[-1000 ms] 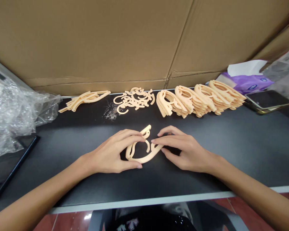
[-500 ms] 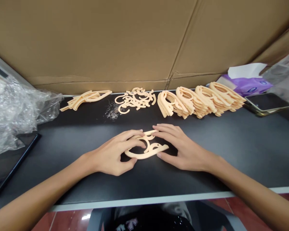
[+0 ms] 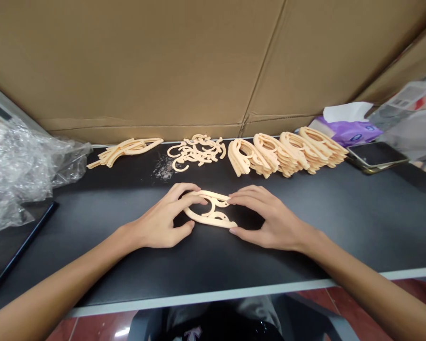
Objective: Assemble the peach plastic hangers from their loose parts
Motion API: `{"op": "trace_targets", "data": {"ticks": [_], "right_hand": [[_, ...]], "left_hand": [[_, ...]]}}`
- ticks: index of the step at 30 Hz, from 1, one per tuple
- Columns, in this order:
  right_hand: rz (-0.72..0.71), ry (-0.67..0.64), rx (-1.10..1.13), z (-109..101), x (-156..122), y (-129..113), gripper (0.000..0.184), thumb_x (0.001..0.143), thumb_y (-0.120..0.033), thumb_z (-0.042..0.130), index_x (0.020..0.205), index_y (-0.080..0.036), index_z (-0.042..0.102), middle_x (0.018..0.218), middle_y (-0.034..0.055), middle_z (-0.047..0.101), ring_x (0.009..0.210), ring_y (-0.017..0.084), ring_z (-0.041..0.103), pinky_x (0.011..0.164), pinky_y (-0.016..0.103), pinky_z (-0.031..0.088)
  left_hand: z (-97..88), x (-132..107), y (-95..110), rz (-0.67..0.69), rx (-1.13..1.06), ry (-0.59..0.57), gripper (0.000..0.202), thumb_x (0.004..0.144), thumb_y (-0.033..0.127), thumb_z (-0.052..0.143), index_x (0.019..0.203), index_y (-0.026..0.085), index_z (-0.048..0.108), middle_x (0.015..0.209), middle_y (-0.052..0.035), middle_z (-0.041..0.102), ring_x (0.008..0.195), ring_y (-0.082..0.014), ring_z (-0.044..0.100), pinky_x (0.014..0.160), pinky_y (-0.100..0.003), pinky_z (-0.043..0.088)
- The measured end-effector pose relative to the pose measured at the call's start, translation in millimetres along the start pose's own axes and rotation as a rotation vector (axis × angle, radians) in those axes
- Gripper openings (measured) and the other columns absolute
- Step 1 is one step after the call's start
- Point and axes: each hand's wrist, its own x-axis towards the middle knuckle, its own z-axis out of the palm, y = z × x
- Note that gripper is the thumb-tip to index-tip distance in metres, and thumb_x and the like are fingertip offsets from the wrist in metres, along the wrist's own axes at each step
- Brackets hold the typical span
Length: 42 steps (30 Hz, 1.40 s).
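A cream plastic folding hanger [image 3: 210, 219] lies on the black table between my hands, its two arms side by side and a curved hook between them. My left hand [image 3: 168, 215] grips the rounded left end, thumb at the near side and fingers over the far side. At the other end, my right hand [image 3: 266, 218] has its fingertips on the far arm's tip and its thumb on the near arm's tip. Behind them lie a loose pile of cream hooks [image 3: 199, 151], a small stack of hanger arms [image 3: 126, 150] and several bunches of folded hangers [image 3: 287, 150].
Crumpled clear plastic wrap [image 3: 31, 170] covers the left side, over a dark flat panel [image 3: 21, 241]. White crumbs [image 3: 163, 169] are scattered near the hooks. A phone [image 3: 378, 155] and a purple tissue pack [image 3: 348, 130] sit at right. Cardboard [image 3: 145, 61] stands along the back.
The hanger has turned slightly and its two arms now lie with their right ends more even. My left hand has shifted a little left; the view has moved slightly.
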Motion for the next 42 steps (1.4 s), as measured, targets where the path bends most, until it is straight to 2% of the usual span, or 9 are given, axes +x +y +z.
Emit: {"op": "trace_targets", "data": {"ticks": [3,8,12,16,20,23,27,35,42], "right_hand": [[-0.034,0.105,-0.030,-5.7,-0.7,-1.9,0.039,0.079,-0.029,0.077,0.116,-0.022,0.065,0.108,0.0087,0.074,0.102,0.026,0.068,0.089,0.046,0.058],[-0.101,0.267,-0.163,-17.6,-3.9,-7.4,0.030,0.079,-0.023,0.078,0.108,-0.023,0.072,0.108,0.0117,0.074,0.097,0.026,0.069,0.085,0.047,0.060],[-0.131,0.366,-0.286,-24.2,-7.8,-7.9,0.035,0.076,-0.021,0.081,0.110,-0.024,0.073,0.107,0.0108,0.075,0.095,0.027,0.071,0.084,0.047,0.061],[-0.141,0.513,-0.396,-31.1,-4.7,7.9,0.043,0.072,-0.021,0.085,0.113,-0.024,0.072,0.106,0.0103,0.076,0.092,0.028,0.073,0.083,0.046,0.061],[-0.114,0.669,-0.557,-39.2,9.7,36.4,0.037,0.073,-0.026,0.085,0.108,-0.025,0.074,0.101,0.0086,0.078,0.091,0.029,0.074,0.085,0.046,0.059],[-0.092,0.647,-0.686,-42.1,21.7,52.6,0.026,0.077,-0.033,0.082,0.100,-0.023,0.074,0.097,0.0090,0.078,0.091,0.030,0.073,0.086,0.047,0.057],[-0.027,0.614,-0.753,-38.4,29.9,59.8,0.020,0.082,-0.037,0.077,0.091,-0.019,0.074,0.090,0.0106,0.078,0.085,0.029,0.073,0.084,0.045,0.055],[0.120,0.651,-0.699,-29.2,27.6,62.1,0.023,0.082,-0.042,0.078,0.086,-0.019,0.074,0.085,0.0093,0.078,0.082,0.028,0.073,0.081,0.043,0.054],[0.127,0.676,-0.626,-23.4,31.9,65.9,0.025,0.083,-0.046,0.075,0.082,-0.021,0.076,0.090,0.0101,0.078,0.087,0.028,0.071,0.083,0.043,0.053]], "left_hand": [[-0.2,-0.3,-0.6,-0.014,-0.007,0.034,0.046,0.084,0.014,0.058,0.129,0.023,0.056,0.143,-0.0115,0.045,0.138,-0.0291,0.043,0.119,-0.050,0.037],[1.5,-1.2,-3.6,-0.015,-0.024,0.077,0.045,0.086,0.016,0.057,0.131,0.023,0.055,0.142,-0.0121,0.043,0.138,-0.0283,0.042,0.120,-0.050,0.036],[3.0,-1.6,-5.8,0.005,-0.046,0.075,0.044,0.086,0.016,0.058,0.129,0.023,0.056,0.142,-0.0113,0.044,0.138,-0.0284,0.041,0.120,-0.051,0.035],[3.7,-2.9,-6.4,0.019,-0.054,0.064,0.042,0.085,0.016,0.059,0.127,0.023,0.057,0.140,-0.0109,0.044,0.137,-0.0274,0.042,0.118,-0.049,0.036],[3.7,-3.1,-6.2,0.025,-0.055,0.042,0.042,0.086,0.016,0.059,0.127,0.023,0.057,0.139,-0.0106,0.045,0.135,-0.0270,0.042,0.117,-0.049,0.037],[3.8,-2.9,-5.8,0.023,-0.050,0.026,0.042,0.086,0.017,0.059,0.127,0.023,0.058,0.139,-0.0105,0.046,0.135,-0.0267,0.043,0.117,-0.049,0.037],[4.2,-4.0,-5.0,0.028,-0.044,0.015,0.042,0.086,0.017,0.059,0.128,0.023,0.058,0.139,-0.0103,0.047,0.133,-0.0263,0.044,0.116,-0.048,0.039],[4.1,-4.0,-5.3,0.026,-0.030,0.004,0.041,0.086,0.018,0.060,0.127,0.024,0.059,0.138,-0.0100,0.047,0.133,-0.0262,0.044,0.116,-0.047,0.039],[3.6,-3.0,-4.4,0.020,-0.018,-0.010,0.042,0.086,0.017,0.059,0.127,0.025,0.058,0.139,-0.0099,0.046,0.134,-0.0260,0.042,0.116,-0.047,0.038]]}}
